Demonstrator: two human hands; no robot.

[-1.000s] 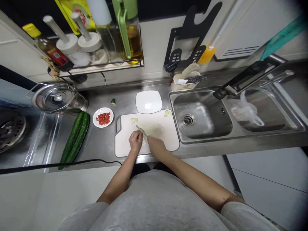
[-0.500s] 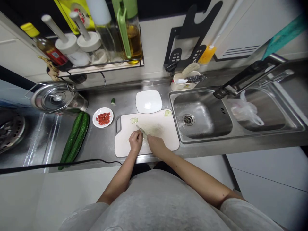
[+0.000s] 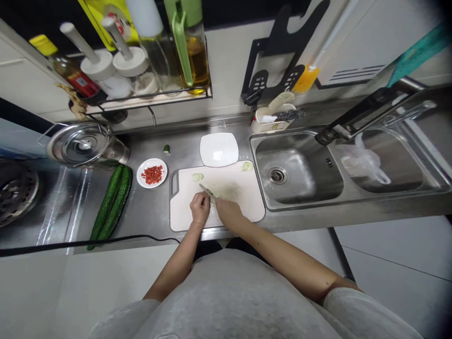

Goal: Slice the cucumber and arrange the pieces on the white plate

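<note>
My right hand [image 3: 229,213] grips the handle of a knife [image 3: 206,190] whose blade points up-left over the white cutting board [image 3: 247,202]. My left hand [image 3: 199,208] is curled just left of the blade, fingers pressed down on a piece of cucumber that is mostly hidden under them. Pale cut cucumber lies on the board around the blade. Loose cucumber slices [image 3: 197,177] sit at the board's top left and at its top right corner [image 3: 246,166].
Two whole cucumbers [image 3: 112,203] lie left of the board, beside a small dish of chopped red chilli [image 3: 151,173]. A white square plate [image 3: 219,149] sits behind the board. A steel pot [image 3: 84,143] stands far left, a double sink [image 3: 296,169] to the right. A black cable [image 3: 88,241] runs along the counter edge.
Hardly anything differs: both hands stay at the same spot on the board, with the knife blade shifting only slightly.
</note>
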